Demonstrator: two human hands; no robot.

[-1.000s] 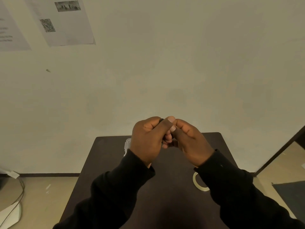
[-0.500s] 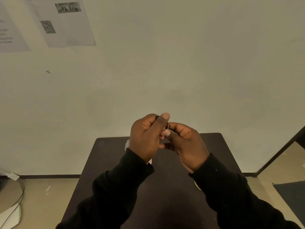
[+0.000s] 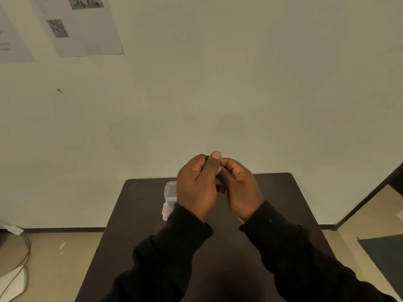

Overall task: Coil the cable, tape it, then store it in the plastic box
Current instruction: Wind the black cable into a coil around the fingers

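**A:** ok going left to right, what've we got? Far left on the floor I see a thin grey cord (image 3: 20, 258) looping past a white flat thing, and on the wall two white printed paper sheets (image 3: 82, 27), one with a QR-type square.

**B:** yep. Then the dark brown rectangular table (image 3: 135, 219) pushed against the wall. On its left-middle part sits the small clear plastic box (image 3: 169, 198), lid looks flipped open toward the wall. Most of it is hidden behind the wrist, so can't tell if anything's in it. What shows looks see-through and bare.

**A:** and the hands?

**B:** both raised above the table, pressed together, black sleeves. Left hand (image 3: 196, 188) is curled, thumb sticking up, and there's a sliver of thin black cable (image 3: 207, 158) peeking out right beside that thumb tip. Right hand (image 3: 238, 186) is curled too, its fingers tucked against the left thumb, pinching the same spot.

**A:** so the cable's up in the hands, not in the box?

**B:** right, held between both, well above the box. Whether it's coiled or taped, can't tell, fingers cover it.
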